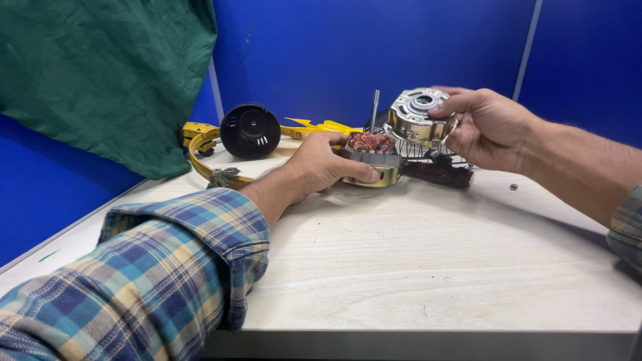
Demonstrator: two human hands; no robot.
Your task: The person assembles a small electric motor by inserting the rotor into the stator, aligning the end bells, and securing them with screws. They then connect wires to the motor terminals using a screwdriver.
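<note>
My left hand [322, 164] grips a small motor stator [370, 152] with copper windings and a brass-coloured base, resting on the pale wooden table [428, 254]. A thin steel shaft [374, 110] stands up from it. My right hand [485, 127] holds a round silver motor end cover [418, 117] just above and to the right of the stator, tilted toward me. The two parts are apart.
A black dome-shaped motor housing [250, 131] lies at the back left, with yellow fan parts [200, 150] around it and a wire fan guard [428, 150] behind the stator. A dark red tool handle [438, 175] lies at right, a small nut [513, 187] beyond. Green cloth [107, 73] hangs at left.
</note>
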